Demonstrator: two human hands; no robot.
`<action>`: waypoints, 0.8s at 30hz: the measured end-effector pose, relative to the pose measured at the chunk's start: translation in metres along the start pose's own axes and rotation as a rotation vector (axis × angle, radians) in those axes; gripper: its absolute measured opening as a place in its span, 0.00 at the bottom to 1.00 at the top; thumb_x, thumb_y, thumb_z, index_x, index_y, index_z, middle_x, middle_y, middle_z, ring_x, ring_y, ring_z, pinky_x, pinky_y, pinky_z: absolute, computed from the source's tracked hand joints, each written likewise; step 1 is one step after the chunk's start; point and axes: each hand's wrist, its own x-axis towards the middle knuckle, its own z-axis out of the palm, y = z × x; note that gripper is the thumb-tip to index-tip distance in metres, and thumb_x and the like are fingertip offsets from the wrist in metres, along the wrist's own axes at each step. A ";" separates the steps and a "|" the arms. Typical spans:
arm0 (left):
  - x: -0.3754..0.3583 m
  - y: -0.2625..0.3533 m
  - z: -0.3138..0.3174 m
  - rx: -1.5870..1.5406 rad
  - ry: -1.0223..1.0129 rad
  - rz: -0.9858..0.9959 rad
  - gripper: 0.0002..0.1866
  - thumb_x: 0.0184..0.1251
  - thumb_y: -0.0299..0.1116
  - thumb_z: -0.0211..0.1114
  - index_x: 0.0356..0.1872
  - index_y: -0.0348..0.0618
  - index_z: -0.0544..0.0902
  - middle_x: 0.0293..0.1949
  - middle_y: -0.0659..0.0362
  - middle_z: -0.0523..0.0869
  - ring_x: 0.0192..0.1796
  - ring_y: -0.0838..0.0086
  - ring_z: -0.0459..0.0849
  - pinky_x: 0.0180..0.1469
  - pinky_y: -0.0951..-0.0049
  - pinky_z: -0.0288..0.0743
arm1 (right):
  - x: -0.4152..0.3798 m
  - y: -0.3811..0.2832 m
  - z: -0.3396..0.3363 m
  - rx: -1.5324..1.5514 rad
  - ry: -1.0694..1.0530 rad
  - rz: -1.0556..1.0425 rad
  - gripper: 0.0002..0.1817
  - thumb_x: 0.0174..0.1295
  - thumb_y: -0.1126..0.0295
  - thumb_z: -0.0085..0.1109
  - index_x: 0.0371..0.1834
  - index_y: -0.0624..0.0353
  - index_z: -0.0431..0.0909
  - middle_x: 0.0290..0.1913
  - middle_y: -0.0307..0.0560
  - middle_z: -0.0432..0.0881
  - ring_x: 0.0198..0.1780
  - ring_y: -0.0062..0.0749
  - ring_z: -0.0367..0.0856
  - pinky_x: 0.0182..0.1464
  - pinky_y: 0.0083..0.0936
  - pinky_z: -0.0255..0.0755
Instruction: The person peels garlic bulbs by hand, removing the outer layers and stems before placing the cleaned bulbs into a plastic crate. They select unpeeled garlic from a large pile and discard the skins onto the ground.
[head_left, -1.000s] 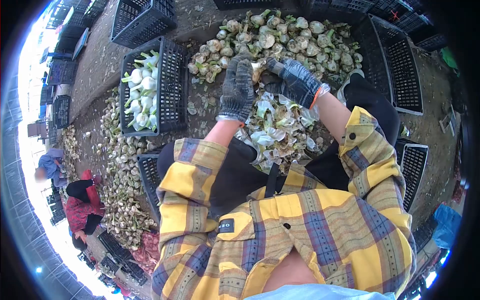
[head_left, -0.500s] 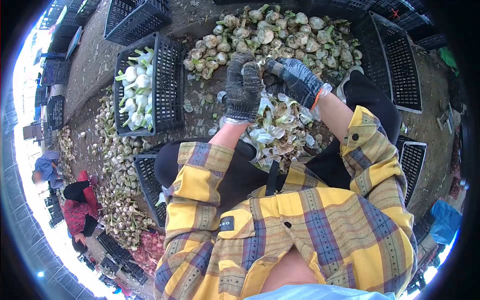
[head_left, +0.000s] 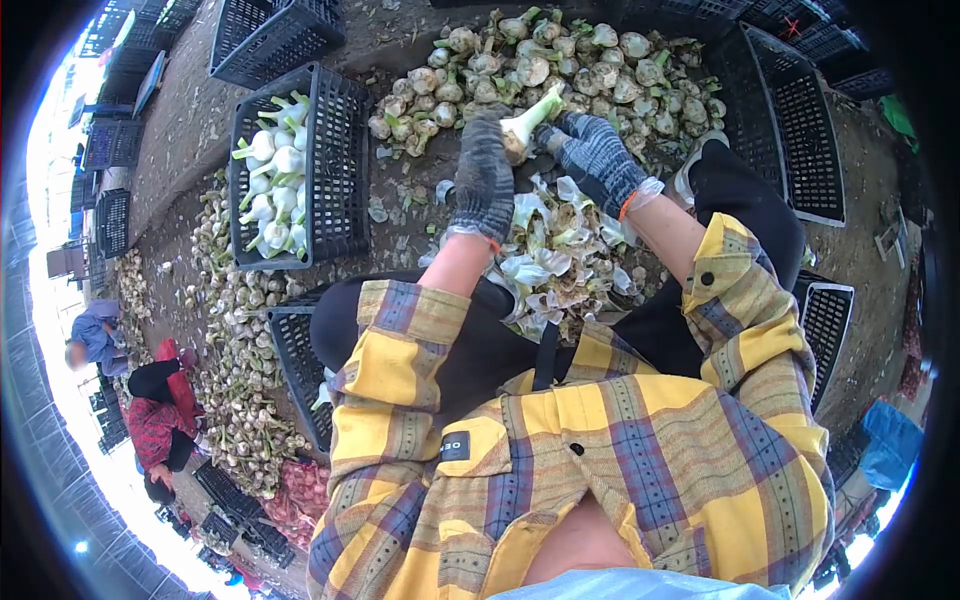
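My left hand (head_left: 484,170), in a grey knit glove, grips a garlic bulb (head_left: 519,135) whose pale green stem points up and right. Close on the bulb's right side is my right hand (head_left: 598,162), gloved too, its fingers curled; a dark object that I cannot make out shows under them. Just beyond both hands lies a heap of untrimmed garlic bulbs (head_left: 530,72). Peeled skins (head_left: 560,250) are piled between my legs, below the hands. On the left, a black crate (head_left: 338,165) holds clean white bulbs (head_left: 285,162).
More garlic (head_left: 240,350) is spread along the left ground. Black crates stand at the upper left (head_left: 270,45), at the right (head_left: 805,130) and beside my knees (head_left: 300,370). Two people (head_left: 160,420) (head_left: 95,335) are at the far left. A blue bag (head_left: 888,445) lies at the lower right.
The bulb's stem, hidden between the gloves before, now shows pointing up and right. My hands have moved slightly apart, and the right one has shifted right and down.
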 end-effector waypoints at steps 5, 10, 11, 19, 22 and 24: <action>0.002 -0.011 0.003 0.259 0.027 0.401 0.21 0.64 0.50 0.51 0.48 0.45 0.69 0.37 0.57 0.78 0.26 0.75 0.80 0.20 0.78 0.75 | -0.002 -0.003 -0.001 0.196 0.043 0.043 0.12 0.60 0.69 0.52 0.41 0.66 0.75 0.27 0.39 0.78 0.25 0.18 0.72 0.28 0.18 0.69; 0.009 0.002 -0.012 -0.024 -0.004 -0.276 0.23 0.61 0.55 0.52 0.47 0.47 0.70 0.26 0.59 0.79 0.19 0.74 0.79 0.16 0.78 0.74 | -0.002 0.001 0.001 0.031 0.101 -0.021 0.17 0.56 0.63 0.53 0.40 0.68 0.75 0.26 0.51 0.80 0.26 0.30 0.77 0.33 0.27 0.71; 0.006 -0.001 -0.006 -0.006 0.038 -0.161 0.24 0.61 0.57 0.51 0.46 0.46 0.71 0.27 0.58 0.80 0.18 0.74 0.78 0.16 0.78 0.73 | -0.001 0.003 0.001 0.088 0.096 0.014 0.17 0.56 0.63 0.53 0.40 0.68 0.75 0.26 0.51 0.80 0.27 0.30 0.77 0.33 0.27 0.71; 0.003 0.003 -0.007 -0.111 -0.026 -0.319 0.22 0.62 0.53 0.53 0.40 0.41 0.74 0.27 0.61 0.78 0.22 0.78 0.76 0.15 0.80 0.66 | -0.007 -0.012 -0.004 -0.062 0.106 -0.003 0.16 0.57 0.64 0.52 0.40 0.68 0.75 0.30 0.52 0.80 0.29 0.31 0.76 0.35 0.27 0.70; 0.008 -0.007 -0.007 0.043 0.007 -0.091 0.24 0.63 0.55 0.50 0.40 0.42 0.75 0.26 0.59 0.80 0.19 0.77 0.74 0.14 0.79 0.65 | 0.002 0.011 -0.004 0.140 0.106 0.019 0.16 0.57 0.65 0.52 0.41 0.68 0.74 0.32 0.51 0.80 0.31 0.30 0.76 0.36 0.25 0.70; 0.007 -0.006 -0.004 -0.047 -0.039 -0.074 0.24 0.63 0.55 0.49 0.40 0.42 0.75 0.26 0.59 0.80 0.19 0.77 0.75 0.15 0.80 0.65 | -0.003 0.000 -0.007 0.057 0.083 0.044 0.16 0.57 0.65 0.52 0.43 0.68 0.74 0.33 0.51 0.80 0.33 0.29 0.76 0.38 0.25 0.70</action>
